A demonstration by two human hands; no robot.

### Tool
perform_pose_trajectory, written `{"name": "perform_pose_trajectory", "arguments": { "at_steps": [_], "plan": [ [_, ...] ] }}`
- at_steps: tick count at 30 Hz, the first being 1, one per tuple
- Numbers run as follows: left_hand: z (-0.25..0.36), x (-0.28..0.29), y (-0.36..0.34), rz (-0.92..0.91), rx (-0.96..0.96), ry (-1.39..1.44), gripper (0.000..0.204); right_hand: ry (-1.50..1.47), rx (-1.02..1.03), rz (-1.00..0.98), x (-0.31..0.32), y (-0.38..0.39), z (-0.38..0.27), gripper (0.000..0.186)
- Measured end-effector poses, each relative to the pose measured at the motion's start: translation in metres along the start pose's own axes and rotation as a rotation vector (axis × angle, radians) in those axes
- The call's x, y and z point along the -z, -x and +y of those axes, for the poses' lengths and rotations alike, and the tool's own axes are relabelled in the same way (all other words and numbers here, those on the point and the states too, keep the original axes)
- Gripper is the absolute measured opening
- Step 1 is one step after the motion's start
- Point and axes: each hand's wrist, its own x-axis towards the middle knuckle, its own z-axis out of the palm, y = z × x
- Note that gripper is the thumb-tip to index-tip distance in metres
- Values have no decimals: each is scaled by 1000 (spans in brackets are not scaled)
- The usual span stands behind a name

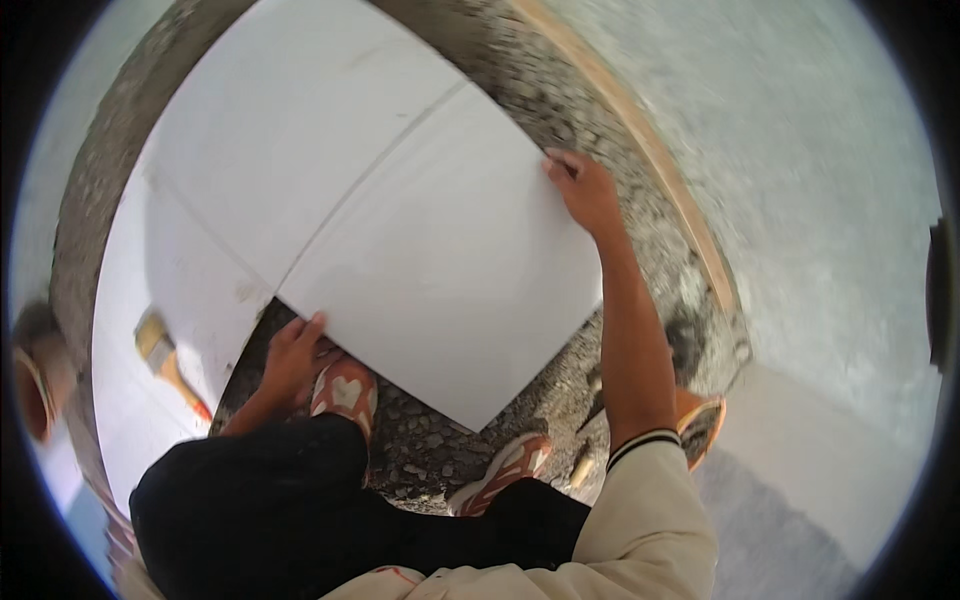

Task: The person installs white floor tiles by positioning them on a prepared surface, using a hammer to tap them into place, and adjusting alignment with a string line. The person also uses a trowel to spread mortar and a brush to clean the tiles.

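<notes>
A large white square tile (450, 250) lies in front of me beside other white tiles (260, 110), with a thin dark joint between them. My right hand (585, 190) is closed on its far right edge, with the thumb on top. At the opposite edge, near the tile's left corner, my left hand (295, 355) is closed with the fingertips at the rim; the undersides of the fingers are hidden. Dark gravelly ground (430, 445) shows below the tile's near edges.
A paintbrush (170, 365) with a wooden handle lies on the left tiles. A wooden strip (650, 130) curves along the right. Orange-brown containers stand at the right (712, 425) and far left (35, 395). My shoes (345, 390) are by the tile's near edge.
</notes>
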Motion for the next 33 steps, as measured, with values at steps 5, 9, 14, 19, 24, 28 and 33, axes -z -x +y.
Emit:
{"name": "perform_pose_trajectory", "arguments": {
  "at_steps": [5, 9, 14, 19, 24, 28, 33],
  "plan": [
    [3, 8, 11, 6, -50, -85, 33, 467, -101, 358, 121, -31, 103, 22],
    [-1, 13, 7, 115, -51, -170, 27, 665, -149, 27, 180, -58, 174, 36],
    [-9, 12, 9, 181, -29, -152, 25, 736, -206, -266, 183, -96, 202, 26],
    [-14, 11, 14, 194, 1, -235, 26, 672, -421, -351, 178, -101, 199, 27],
    [-11, 12, 14, 187, 9, -244, 25, 636, -397, -286, 172, -103, 212, 30],
    [-9, 12, 11, 185, -2, -249, 25, 522, -409, -255, 175, -103, 234, 33],
    [-8, 14, 8, 174, -16, -294, 25, 582, -373, -261, 174, -106, 249, 36]
  ]
}}
